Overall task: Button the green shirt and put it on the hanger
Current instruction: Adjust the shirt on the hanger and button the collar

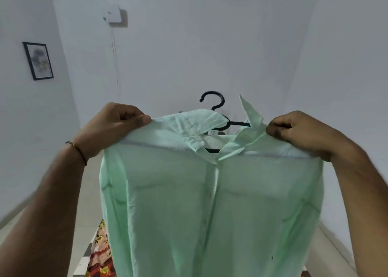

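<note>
Green shirt buttoned, on black hanger; left hand, right hand pinch shoulders.

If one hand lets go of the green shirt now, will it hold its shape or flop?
Likely flop: the green shirt hangs in soft folds from the left hand and right hand. Probably light: the cloth looks thin, almost see-through. It might slip off the smooth black hanger.
</note>
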